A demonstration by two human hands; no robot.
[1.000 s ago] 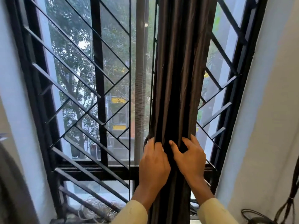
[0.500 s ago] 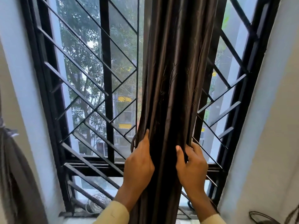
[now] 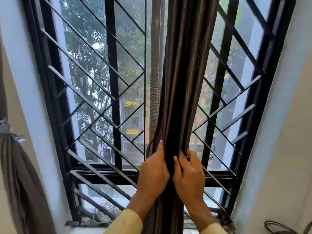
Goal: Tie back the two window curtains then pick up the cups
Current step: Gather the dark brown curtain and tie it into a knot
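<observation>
We face a tall window behind a black metal grille point(image 3: 111, 65), set between pale walls point(image 3: 287, 149). A dark brown curtain point(image 3: 182, 81) hangs gathered into a narrow column just right of the middle. Our left hand point(image 3: 154, 173) wraps around its left edge and our right hand point(image 3: 190, 176) curls round its right edge, both gripping the folds above the sill. At the left edge a second curtain point(image 3: 16, 166) hangs bunched against the wall, cinched by a grey band. A coil of wire point(image 3: 106, 211) lies on the sill; trees and buildings show outside.
</observation>
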